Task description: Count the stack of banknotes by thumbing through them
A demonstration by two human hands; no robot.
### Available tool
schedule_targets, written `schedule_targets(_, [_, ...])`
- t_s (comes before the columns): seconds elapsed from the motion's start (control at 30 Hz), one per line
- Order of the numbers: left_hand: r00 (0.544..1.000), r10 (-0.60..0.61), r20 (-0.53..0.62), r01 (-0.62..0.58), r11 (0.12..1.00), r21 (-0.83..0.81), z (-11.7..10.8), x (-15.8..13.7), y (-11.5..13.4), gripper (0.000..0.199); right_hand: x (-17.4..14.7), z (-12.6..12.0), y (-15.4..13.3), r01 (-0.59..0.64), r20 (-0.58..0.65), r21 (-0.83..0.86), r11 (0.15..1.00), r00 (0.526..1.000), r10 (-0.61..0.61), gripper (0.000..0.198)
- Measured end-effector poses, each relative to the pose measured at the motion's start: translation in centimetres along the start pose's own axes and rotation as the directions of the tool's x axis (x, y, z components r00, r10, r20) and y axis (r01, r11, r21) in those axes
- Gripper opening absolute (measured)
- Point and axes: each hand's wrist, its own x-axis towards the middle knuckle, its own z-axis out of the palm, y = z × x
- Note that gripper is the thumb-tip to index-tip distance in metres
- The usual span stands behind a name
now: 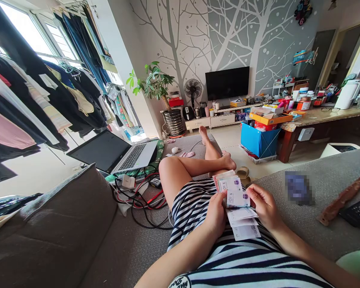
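A fanned bundle of banknotes (pixel 238 199), pale with purple print and some pinkish ones at the far end, is held over my lap. My left hand (pixel 215 213) is closed on the left side of the bundle, its thumb on top. The right edge of an upper note is pinched between the thumb and fingers of my right hand (pixel 263 204). Several pale notes (pixel 244 224) hang down toward me below the two thumbs. Striped clothing (pixel 195 204) covers my lap under the notes. My fingers hide part of the bundle.
Left of my legs, an open laptop (pixel 135 156) rests on the sofa (pixel 135 248) near tangled cables (pixel 147 206). To the right lie a blurred blue-purple item (pixel 297 187), a brown strip-like object (pixel 345 196) and a black device (pixel 358 212). Beyond stands a blue bin (pixel 256 140) beside a cluttered table (pixel 321 116).
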Motion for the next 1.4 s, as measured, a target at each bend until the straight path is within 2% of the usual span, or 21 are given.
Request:
schedule_targets(0.13, [1.000,-0.013,-0.002,0.013,1.000,-0.009,0.1,-0.2,0.1,0.041,0.2,-0.1,0.5,0.029,0.028,0.020,0.999,0.999,-0.030,0.059])
schedule_targets(0.33, [1.000,-0.024,0.001,0.024,1.000,0.018,0.1,-0.4,0.2,0.032,0.9,-0.1,1.7,-0.055,-0.066,-0.016,0.998,0.996,0.053,0.058])
schedule_targets(0.5, [1.000,-0.015,0.007,0.015,1.000,0.019,-0.2,-0.2,-0.1,0.039,1.0,-0.2,2.1,-0.068,-0.047,-0.058,0.996,0.997,0.065,0.058])
schedule_targets(0.8, [1.000,0.011,0.023,-0.010,1.000,-0.009,-0.3,0.3,-0.4,0.050,0.6,0.0,1.3,-0.045,-0.043,-0.046,0.998,0.998,0.043,0.053])
schedule_targets(1.4, [1.000,0.021,0.019,-0.022,1.000,0.020,-0.1,0.2,-0.2,0.047,0.4,0.1,0.3,-0.038,-0.032,0.003,0.999,0.999,0.038,0.054])
